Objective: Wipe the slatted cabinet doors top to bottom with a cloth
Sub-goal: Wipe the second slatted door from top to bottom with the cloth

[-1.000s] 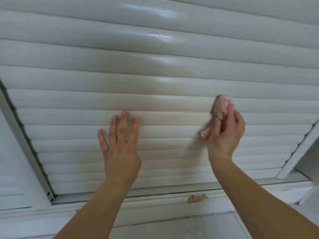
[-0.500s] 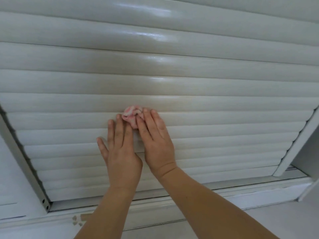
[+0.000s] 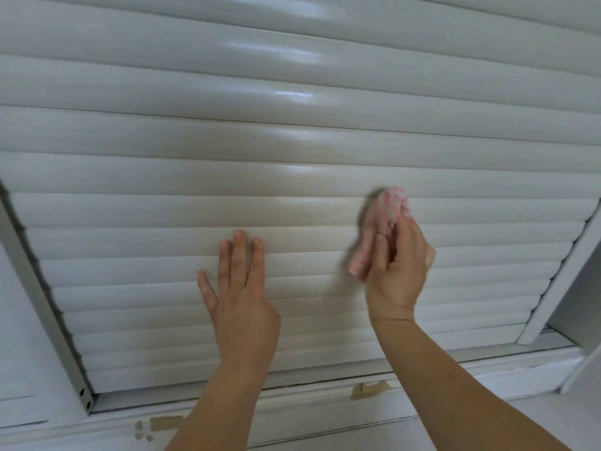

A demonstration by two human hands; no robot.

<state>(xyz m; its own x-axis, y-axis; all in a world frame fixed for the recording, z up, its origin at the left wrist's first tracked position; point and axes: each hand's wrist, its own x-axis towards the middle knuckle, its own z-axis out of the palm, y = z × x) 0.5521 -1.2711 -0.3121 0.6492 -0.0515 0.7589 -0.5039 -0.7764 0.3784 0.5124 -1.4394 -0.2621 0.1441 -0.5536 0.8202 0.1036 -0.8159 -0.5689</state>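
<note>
I press my left hand [image 3: 240, 297], fingers straight, flat on the door [image 3: 162, 177]. My right hand [image 3: 398, 271] grips the cloth [image 3: 379, 222] on a lower slat, mid-wipe; next comes the slat below.

- Soft, even light is falling on the slatted door [image 3: 292, 151], glare streaking its upper slats.
- The cloth [image 3: 383, 219] is smearing with motion blur (edges bowing, wide-angle).
</note>
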